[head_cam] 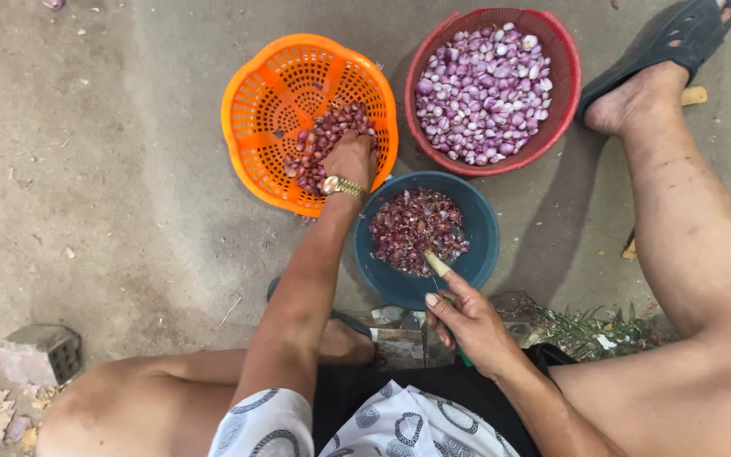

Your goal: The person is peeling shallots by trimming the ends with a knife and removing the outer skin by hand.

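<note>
On bare ground, left hand (350, 158) grasping shallots in orange basket (255, 101), right hand (471, 326) clasping knife (436, 264), teal bowl (480, 245) between, red basket (562, 93) beyond

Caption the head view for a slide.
Left hand reaches into orange basket of shallots; right hand holds a knife.

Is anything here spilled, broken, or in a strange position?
Nothing stands out. The unpeeled shallots stay inside the orange basket, the peeled ones in the red basket, and the skins in the blue bowl. No container is tipped.
</note>
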